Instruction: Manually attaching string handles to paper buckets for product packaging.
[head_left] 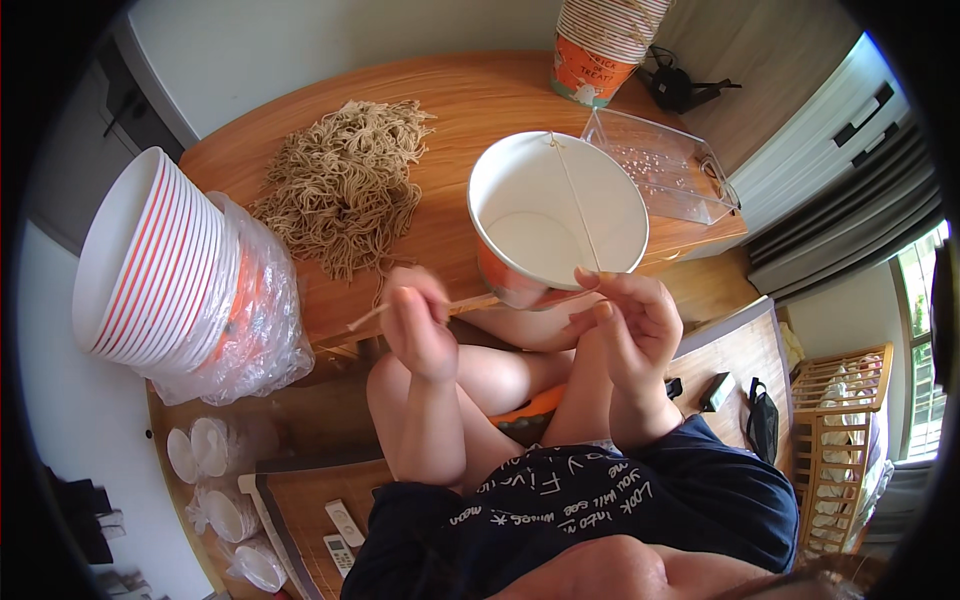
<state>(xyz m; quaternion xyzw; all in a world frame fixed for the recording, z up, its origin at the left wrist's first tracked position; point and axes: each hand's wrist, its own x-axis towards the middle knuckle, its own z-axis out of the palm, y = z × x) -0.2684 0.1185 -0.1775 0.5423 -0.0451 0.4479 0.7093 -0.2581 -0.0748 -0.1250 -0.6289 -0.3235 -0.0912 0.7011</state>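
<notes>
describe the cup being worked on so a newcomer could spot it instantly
Start at the wooden table; at its near edge, the hands hold a paper cup. Unlike the nested cup stacks at left and far right, it stands alone, tilted open-mouthed, with a thin string crossing its white inside.

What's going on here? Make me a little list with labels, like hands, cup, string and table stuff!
left hand: pinches a thin beige string end, beside the cup
right hand: fingers at the cup's rim, pinching the string there
paper cup: white inside, orange outside, tilted, empty
string: stretched across the cup's mouth
table: round, wooden
string pile: tangled beige heap
cup stack: lying sideways, partly in clear plastic
clear tray: behind the cup
</notes>
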